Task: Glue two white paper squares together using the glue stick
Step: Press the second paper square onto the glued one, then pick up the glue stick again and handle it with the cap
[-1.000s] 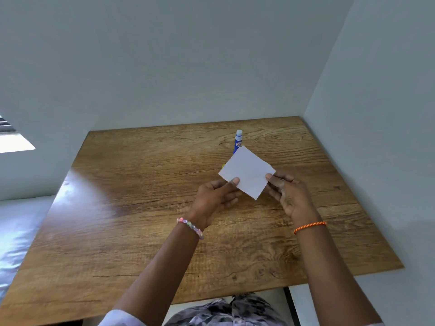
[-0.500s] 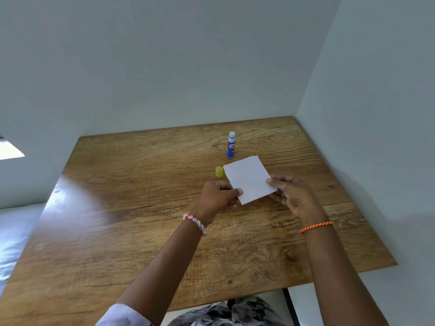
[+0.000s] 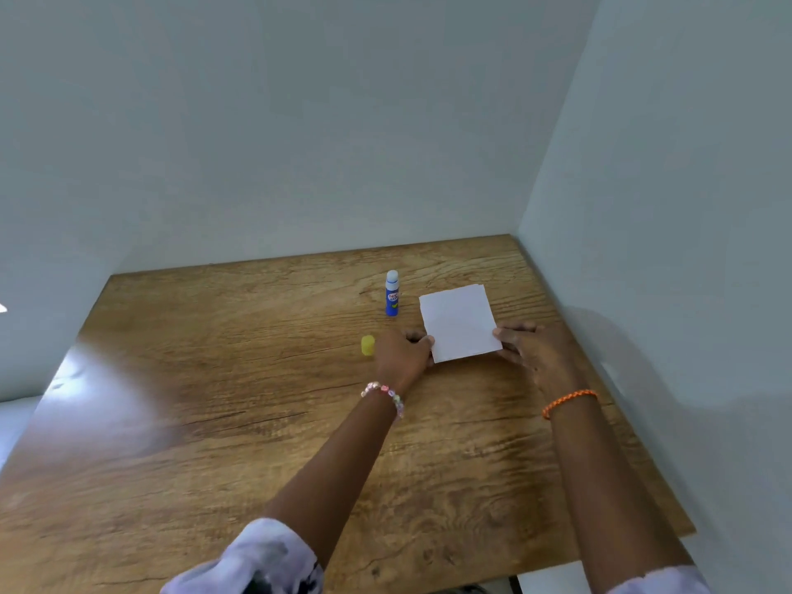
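The white paper squares (image 3: pixel 458 321) lie stacked, one edge of the lower sheet peeking out at the top, low over or on the wooden table (image 3: pixel 214 400). My left hand (image 3: pixel 403 353) pinches the stack's near left corner. My right hand (image 3: pixel 531 347) holds its near right corner. The blue glue stick (image 3: pixel 392 293) stands upright and uncapped just left of the paper. Its yellow cap (image 3: pixel 367 346) lies on the table, left of my left hand.
Pale walls close the table at the back and on the right, forming a corner near the paper. The table's front edge runs below my forearms.
Both hands carried the paper forward and down toward the table, turning it from tilted to nearly flat. The camera tipped upward.
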